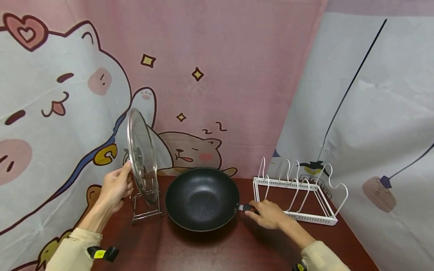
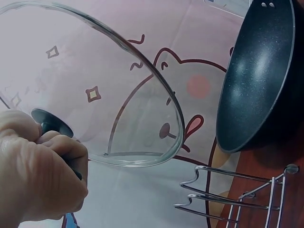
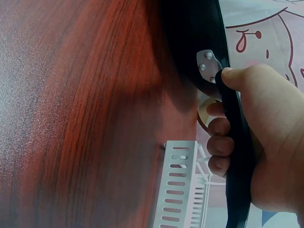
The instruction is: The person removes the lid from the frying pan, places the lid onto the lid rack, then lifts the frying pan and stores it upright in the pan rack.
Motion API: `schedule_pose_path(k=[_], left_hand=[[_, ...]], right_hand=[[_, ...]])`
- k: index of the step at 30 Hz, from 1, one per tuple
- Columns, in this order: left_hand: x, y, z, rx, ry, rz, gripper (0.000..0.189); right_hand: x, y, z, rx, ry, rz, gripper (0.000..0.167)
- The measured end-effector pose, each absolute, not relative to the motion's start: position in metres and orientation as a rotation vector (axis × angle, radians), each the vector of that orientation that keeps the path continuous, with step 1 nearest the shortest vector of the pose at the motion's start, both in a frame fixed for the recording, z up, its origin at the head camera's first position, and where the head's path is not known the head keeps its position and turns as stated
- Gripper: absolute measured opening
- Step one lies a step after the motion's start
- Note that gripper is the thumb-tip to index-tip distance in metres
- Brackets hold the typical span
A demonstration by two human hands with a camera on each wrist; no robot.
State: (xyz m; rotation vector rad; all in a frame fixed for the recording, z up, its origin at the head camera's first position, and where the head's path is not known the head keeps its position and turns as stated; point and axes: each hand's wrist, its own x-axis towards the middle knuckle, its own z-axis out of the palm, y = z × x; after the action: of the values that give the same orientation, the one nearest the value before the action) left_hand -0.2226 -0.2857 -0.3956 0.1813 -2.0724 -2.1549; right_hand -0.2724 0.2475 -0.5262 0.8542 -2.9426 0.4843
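While the right hand (image 1: 269,214) grips its black handle (image 3: 237,156), with the fingers wrapped round and the thumb laid along the top near the riveted metal bracket (image 3: 207,65), the dark frying pan (image 1: 202,199) sits level with its hollow side up, at the middle of the desk (image 1: 190,254); whether its base touches the wood, I cannot tell. To its left, the left hand (image 1: 115,188) grasps a glass lid (image 1: 145,143) by its dark knob (image 2: 52,122), holding it nearly upright, well clear of the pan's mouth. Below the lid is a small wire stand (image 1: 146,215), just beside the pan; whether the two touch is unclear. On the right side of the desk, past the right hand, stands a white rack (image 1: 313,218) with tall curved dividers. Pale sleeves (image 1: 76,244) cover both forearms, and behind everything hangs a pink and white curtain (image 1: 237,75) printed with cartoon animals.
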Motion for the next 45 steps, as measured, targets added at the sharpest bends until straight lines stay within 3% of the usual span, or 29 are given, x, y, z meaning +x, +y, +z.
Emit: schedule_pose_path(k=[45], left_hand=[[-0.21,-0.321,-0.397,0.267,-1.984,-2.19,0.048]], right_hand=[[-0.271,0.246,-0.524,0.854,-2.94,0.488,0.029]])
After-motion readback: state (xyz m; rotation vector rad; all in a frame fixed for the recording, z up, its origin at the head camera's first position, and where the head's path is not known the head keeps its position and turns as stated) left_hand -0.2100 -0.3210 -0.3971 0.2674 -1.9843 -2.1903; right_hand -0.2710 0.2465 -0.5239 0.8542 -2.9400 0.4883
